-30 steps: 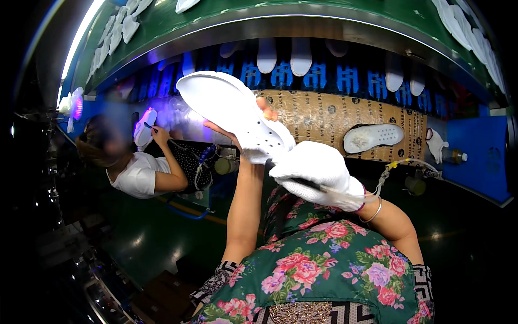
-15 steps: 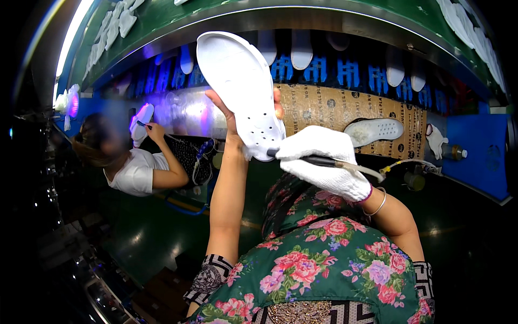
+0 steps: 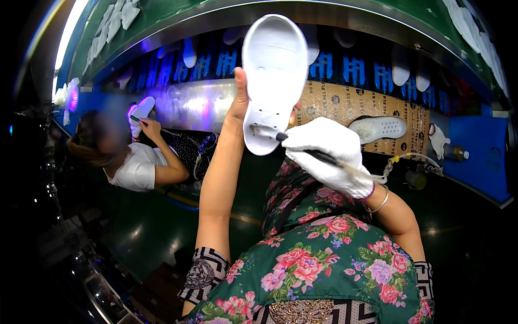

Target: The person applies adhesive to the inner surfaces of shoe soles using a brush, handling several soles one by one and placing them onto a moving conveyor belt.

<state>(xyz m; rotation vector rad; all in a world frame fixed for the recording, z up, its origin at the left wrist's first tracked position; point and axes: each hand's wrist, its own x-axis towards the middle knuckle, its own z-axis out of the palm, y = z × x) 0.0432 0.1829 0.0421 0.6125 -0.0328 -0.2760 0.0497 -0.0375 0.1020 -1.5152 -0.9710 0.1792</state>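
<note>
In front of me, a long white shoe sole (image 3: 275, 59) stands nearly upright with its inner side facing me. My bare left hand (image 3: 239, 101) is closed round its middle, thumb on the left edge and a fingertip showing on the right. Several small dark holes dot the sole's lower end. My right hand (image 3: 326, 154), in a white knit glove, grips a black pen-shaped tool (image 3: 322, 156) with a thin hose behind it. The tool's dark tip lies at the sole's lower right edge; whether it touches cannot be made out.
A second sole (image 3: 380, 129) lies on the cardboard-covered bench (image 3: 330, 108) to the right, near a crumpled white glove (image 3: 438, 141). Behind, blue racks (image 3: 354, 72) carry more soles under a green shelf (image 3: 345, 13). At left, a co-worker (image 3: 137, 170) holds another sole (image 3: 141, 110).
My left hand has turned the sole more upright and shifted its top to the right. The tool's tip has moved slightly right and up, and stays by the lower end.
</note>
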